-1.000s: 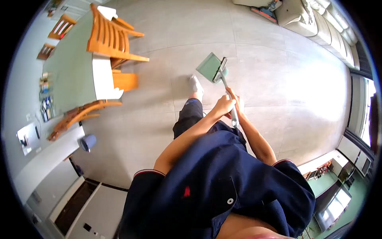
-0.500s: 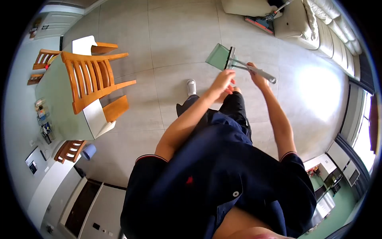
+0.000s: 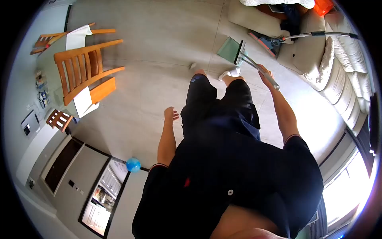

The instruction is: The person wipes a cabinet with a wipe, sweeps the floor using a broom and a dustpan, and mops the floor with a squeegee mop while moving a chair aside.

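My right hand (image 3: pixel 266 74) is wrapped round the grey handle (image 3: pixel 272 81) of a dustpan-and-brush set, held out ahead of my right leg. At its far end is the pale green dustpan (image 3: pixel 228 49). A narrow brush head (image 3: pixel 240 52) with a dark edge lies across the pan's near side. How the two handles sit within my grip is partly hidden by my fingers. My left hand (image 3: pixel 171 114) hangs beside my left thigh, its fingers loosely bent and apart, with nothing in it.
A floor-cleaner head (image 3: pixel 266 43) with a long pole leans by the cream sofa (image 3: pixel 342 85) at the upper right. Wooden chairs (image 3: pixel 84 67) surround a table on the left. A blue ball (image 3: pixel 133 165) is near the doorway behind. Grey tiles (image 3: pixel 159 36) cover the floor.
My left hand has moved away from the brush and dropped to my left side. My right hand still holds the set. The view has shifted nearer the sofa, and my feet have stepped.
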`<state>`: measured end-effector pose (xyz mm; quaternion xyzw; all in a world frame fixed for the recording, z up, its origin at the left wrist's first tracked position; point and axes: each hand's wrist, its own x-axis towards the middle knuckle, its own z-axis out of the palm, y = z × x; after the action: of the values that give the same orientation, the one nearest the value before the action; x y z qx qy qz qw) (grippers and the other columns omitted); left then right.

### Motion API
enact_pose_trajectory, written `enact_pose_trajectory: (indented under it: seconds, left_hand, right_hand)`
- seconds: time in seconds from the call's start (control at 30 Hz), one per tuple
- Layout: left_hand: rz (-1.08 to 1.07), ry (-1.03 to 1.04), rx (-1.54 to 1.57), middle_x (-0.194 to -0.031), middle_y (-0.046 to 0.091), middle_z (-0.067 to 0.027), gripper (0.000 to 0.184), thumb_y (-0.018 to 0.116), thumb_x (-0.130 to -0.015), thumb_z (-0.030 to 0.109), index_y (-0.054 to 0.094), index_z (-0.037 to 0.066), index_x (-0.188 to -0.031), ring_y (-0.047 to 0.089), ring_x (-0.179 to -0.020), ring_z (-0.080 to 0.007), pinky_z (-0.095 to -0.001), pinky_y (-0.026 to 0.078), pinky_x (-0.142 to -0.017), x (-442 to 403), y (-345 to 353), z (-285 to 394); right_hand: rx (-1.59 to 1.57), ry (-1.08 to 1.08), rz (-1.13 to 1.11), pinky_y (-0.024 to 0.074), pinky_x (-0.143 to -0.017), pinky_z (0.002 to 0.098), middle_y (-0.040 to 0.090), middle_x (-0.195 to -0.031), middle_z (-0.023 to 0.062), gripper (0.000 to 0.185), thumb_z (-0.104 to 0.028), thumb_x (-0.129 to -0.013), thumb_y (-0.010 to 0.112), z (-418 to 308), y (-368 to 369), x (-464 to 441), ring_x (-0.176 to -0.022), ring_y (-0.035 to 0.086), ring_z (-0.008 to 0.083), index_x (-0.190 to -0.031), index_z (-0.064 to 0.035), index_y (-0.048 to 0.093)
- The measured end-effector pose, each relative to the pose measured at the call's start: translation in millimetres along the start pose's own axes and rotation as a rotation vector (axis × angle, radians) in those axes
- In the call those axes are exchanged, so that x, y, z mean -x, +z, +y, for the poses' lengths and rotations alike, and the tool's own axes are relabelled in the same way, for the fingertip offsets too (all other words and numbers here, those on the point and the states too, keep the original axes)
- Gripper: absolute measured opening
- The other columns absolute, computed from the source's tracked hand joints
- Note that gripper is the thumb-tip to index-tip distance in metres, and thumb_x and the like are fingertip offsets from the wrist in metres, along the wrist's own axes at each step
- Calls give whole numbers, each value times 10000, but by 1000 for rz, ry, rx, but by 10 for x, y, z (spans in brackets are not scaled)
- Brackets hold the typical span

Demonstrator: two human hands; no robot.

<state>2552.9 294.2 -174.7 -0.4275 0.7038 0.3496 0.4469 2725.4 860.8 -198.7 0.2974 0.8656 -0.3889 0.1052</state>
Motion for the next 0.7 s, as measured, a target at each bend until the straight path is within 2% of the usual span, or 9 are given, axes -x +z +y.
enact_pose_trajectory:
  seconds: [0.23, 0.3, 0.33, 0.37, 0.43, 0.47, 0.57, 0.63, 0.7]
  left_hand:
    - [-120, 71, -116, -825, 571, -67, 378, 497, -856, 357, 576, 112, -1133, 546, -677, -174, -346, 462, -614, 643, 710, 155]
    - [-146, 177, -147, -821, 574, -72, 365, 467, -884, 344, 569, 100, -1136, 568, -609, -176, -337, 496, -557, 511, 944, 427]
    - [-135, 228, -114, -827, 577, -87, 358, 456, -898, 331, 561, 94, -1144, 581, -572, -185, -319, 520, -530, 436, 1020, 501]
    - [-126, 264, -65, -819, 574, -89, 368, 455, -899, 329, 553, 83, -1153, 582, -581, -189, -318, 524, -540, 373, 1091, 546]
    - [-70, 310, 60, -805, 565, -83, 369, 447, -904, 323, 550, 73, -1154, 581, -583, -186, -320, 528, -533, 629, 1265, 823]
    - [-82, 346, 95, -800, 560, -76, 366, 440, -909, 307, 551, 57, -1151, 581, -590, -181, -314, 527, -525, 736, 1333, 894]
    - [-125, 338, -28, -800, 559, -72, 357, 433, -912, 292, 553, 53, -1150, 580, -595, -171, -300, 520, -524, 846, 1569, 979]
    - [-119, 345, -59, -796, 558, -70, 355, 433, -913, 287, 553, 53, -1152, 581, -596, -167, -295, 519, -522, 889, 1696, 927]
    - [-101, 349, -80, -792, 557, -68, 353, 432, -915, 283, 553, 54, -1155, 581, -597, -162, -289, 517, -519, 999, 1830, 830]
  right_hand:
    - [91, 158, -229, 498, -767, 421, 631, -1023, 149, 528, -141, -796, 612, 542, -753, -385, -918, 626, 313, -1285, -262, 456]
    - [106, 114, -316, 503, -740, 412, 623, -962, 163, 587, -118, -768, 613, 686, -1019, -419, -870, 624, 326, -1312, -245, 432]
    - [174, -104, -341, 503, -722, 404, 617, -913, 143, 648, -89, -740, 618, 824, -1194, -451, -839, 616, 329, -1337, -226, 407]
    - [625, -167, -371, 474, -797, 418, 593, -1020, 126, 688, -70, -715, 631, 977, -1453, -545, -956, 577, 321, -1344, -224, 398]
    - [704, -344, -116, 378, -935, 434, 489, -1203, 127, 686, -137, -692, 662, 1015, -2223, -742, -1160, 439, 289, -1327, -230, 420]
    - [1093, -208, -64, 382, -918, 493, 446, -1293, 98, 692, -106, -672, 656, 611, -2644, -853, -1181, 420, 293, -1316, -210, 423]
    - [1630, -238, 91, 202, -1059, 553, 419, -1345, 112, 516, -131, -819, 481, 251, -3827, -1425, -1293, 325, 258, -1330, -176, 431]
    - [1790, -160, 107, 157, -1078, 561, 473, -1296, 120, 447, -130, -805, 496, 187, -4403, -1711, -1255, 383, 261, -1250, -168, 517]
    - [1755, 16, -80, 275, -1035, 550, 516, -1264, 103, 331, -148, -810, 513, 791, -4990, -2014, -1216, 446, 256, -1129, -160, 602]
